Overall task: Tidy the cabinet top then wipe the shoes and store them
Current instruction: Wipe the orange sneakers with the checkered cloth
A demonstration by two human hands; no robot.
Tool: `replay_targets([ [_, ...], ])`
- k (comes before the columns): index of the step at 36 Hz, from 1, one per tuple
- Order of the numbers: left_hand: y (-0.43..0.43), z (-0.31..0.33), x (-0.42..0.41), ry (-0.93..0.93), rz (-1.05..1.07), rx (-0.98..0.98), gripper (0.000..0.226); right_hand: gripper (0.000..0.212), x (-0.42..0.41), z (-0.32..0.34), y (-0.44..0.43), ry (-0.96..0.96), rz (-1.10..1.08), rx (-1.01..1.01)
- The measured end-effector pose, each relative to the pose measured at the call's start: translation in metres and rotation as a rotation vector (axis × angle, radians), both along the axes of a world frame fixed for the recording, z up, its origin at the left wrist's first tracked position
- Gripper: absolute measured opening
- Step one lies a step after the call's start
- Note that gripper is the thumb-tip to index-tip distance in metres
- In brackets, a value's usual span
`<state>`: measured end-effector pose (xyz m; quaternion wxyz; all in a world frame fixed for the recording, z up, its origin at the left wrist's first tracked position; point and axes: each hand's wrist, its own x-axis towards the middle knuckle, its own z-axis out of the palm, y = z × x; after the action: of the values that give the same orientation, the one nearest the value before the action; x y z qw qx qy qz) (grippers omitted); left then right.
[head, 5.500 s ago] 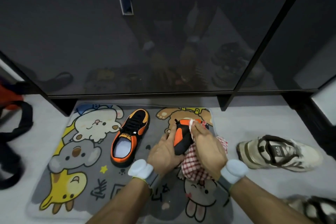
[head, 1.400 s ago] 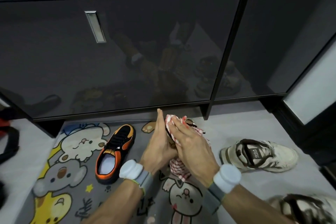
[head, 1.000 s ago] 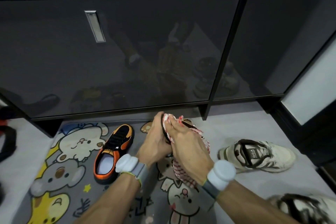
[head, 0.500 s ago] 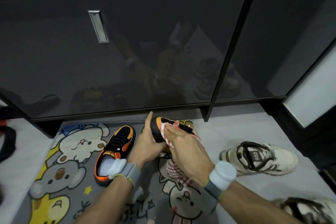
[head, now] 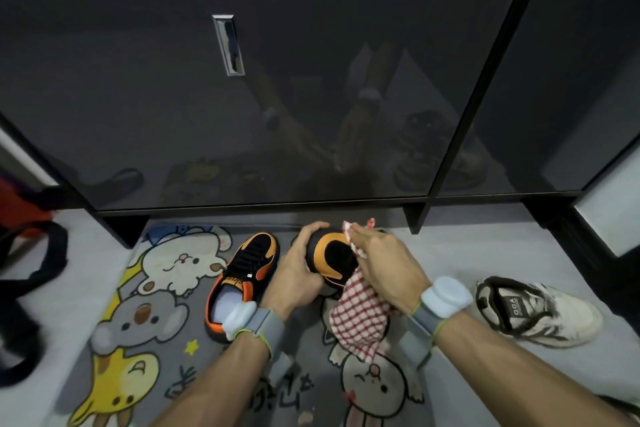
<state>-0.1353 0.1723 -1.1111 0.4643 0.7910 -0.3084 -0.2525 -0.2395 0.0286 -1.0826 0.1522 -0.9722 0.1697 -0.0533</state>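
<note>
My left hand (head: 296, 274) grips a black and orange shoe (head: 330, 258), held above the cartoon mat with its heel end turned toward me. My right hand (head: 388, 269) presses a red and white checked cloth (head: 356, 319) against the shoe's right side; most of the cloth hangs down below my hand. The matching black and orange shoe (head: 242, 279) lies on the mat just left of my left hand, opening up. A white and brown sneaker (head: 533, 310) rests on the grey floor to the right.
A dark glossy shoe cabinet (head: 311, 97) with a metal handle (head: 228, 45) stands closed right behind the mat (head: 138, 322). A black bag strap (head: 38, 263) lies at the far left. Part of another sneaker (head: 627, 407) shows at the bottom right corner.
The shoe has been turned in my left hand, so its orange heel now faces me. My right hand with the cloth has slid along the shoe's side.
</note>
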Motion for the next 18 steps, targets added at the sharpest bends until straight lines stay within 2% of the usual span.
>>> replay_targets([
  [5, -0.003, 0.000, 0.003, 0.053, 0.013, -0.029, 0.082, 0.061, -0.007, 0.007, 0.040, -0.068, 0.059, 0.103],
  [8, -0.001, 0.000, 0.005, 0.070, 0.017, -0.038, 0.084, 0.065, -0.008, 0.001, 0.042, -0.042, 0.123, 0.085],
  [10, 0.000, 0.001, 0.004, 0.061, 0.006, -0.027, 0.085, 0.070, -0.006, -0.006, 0.030, -0.038, 0.083, 0.077],
  [14, 0.000, 0.002, 0.000, 0.034, 0.017, 0.032, 0.091, 0.054, -0.004, -0.008, 0.010, 0.025, -0.111, 0.039],
  [18, -0.001, 0.002, -0.002, 0.015, -0.003, 0.055, 0.092, 0.045, -0.004, 0.001, 0.024, 0.019, -0.124, 0.046],
])
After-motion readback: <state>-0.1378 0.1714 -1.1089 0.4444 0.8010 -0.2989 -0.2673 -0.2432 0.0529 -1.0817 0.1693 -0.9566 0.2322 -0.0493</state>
